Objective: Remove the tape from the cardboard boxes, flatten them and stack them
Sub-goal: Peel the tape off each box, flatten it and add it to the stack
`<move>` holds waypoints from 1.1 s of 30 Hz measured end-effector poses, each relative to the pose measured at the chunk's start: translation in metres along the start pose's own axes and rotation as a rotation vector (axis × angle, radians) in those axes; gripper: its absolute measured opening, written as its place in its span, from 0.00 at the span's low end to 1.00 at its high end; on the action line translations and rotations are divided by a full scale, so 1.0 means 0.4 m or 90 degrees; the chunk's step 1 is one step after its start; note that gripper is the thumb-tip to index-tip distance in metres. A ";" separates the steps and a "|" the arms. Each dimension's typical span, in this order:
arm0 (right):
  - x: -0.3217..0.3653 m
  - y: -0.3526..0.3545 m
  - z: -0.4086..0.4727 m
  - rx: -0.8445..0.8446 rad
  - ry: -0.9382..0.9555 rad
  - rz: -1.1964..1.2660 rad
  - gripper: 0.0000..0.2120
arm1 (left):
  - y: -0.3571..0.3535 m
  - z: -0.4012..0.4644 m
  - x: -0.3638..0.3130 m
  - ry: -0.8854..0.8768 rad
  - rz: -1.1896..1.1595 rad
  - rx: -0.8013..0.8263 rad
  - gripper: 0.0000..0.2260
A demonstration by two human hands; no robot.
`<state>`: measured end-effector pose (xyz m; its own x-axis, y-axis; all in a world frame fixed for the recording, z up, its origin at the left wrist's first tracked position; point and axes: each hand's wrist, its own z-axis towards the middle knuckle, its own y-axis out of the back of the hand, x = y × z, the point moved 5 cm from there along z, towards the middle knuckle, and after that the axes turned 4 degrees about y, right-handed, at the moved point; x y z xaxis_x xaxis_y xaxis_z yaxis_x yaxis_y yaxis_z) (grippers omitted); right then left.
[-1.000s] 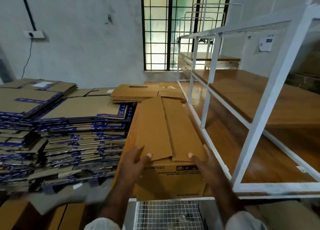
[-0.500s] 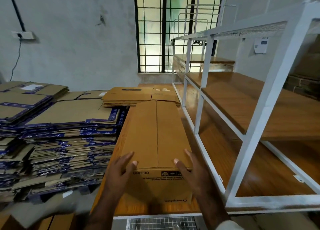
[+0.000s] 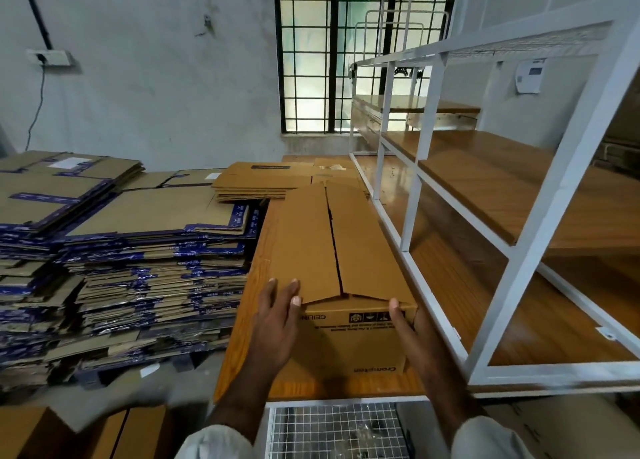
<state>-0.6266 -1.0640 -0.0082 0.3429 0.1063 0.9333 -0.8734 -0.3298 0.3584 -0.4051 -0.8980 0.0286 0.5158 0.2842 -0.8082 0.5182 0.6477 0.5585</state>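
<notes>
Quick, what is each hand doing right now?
Left hand: open, fingers on the box flap.
Right hand: open, against the box's near right corner.

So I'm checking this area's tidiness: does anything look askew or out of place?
Yes: the big flattened-box stacks at left are ragged, sheets jutting out unevenly. The box under both hands has its top flaps lifting apart.

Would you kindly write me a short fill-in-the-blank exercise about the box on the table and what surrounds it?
1. The long cardboard box lies on a ____ table.
2. Its two top flaps are ____, with a dark gap running between them.
3. The left hand and right hand are both at the box's ____ end.
4. The flattened boxes with blue printing are stacked to the ____ of the table.

Missing words: wooden; untaped; near; left
</notes>
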 end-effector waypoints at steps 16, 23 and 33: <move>0.419 -0.227 -0.181 -0.208 0.373 -0.432 0.32 | 0.121 -0.028 0.146 0.314 -0.421 0.041 0.42; 0.382 -0.394 -0.253 -0.130 0.477 -0.614 0.28 | 0.103 -0.063 0.106 0.304 -0.502 0.107 0.18; 0.350 -0.208 -0.241 -0.174 0.437 -0.286 0.30 | 0.061 -0.102 0.113 0.244 -0.544 0.128 0.35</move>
<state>-0.5392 -0.9312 0.0943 0.4678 0.7451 0.4754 -0.7879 0.1078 0.6063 -0.3969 -0.8405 -0.0020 -0.3302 0.0075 -0.9439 0.7425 0.6195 -0.2548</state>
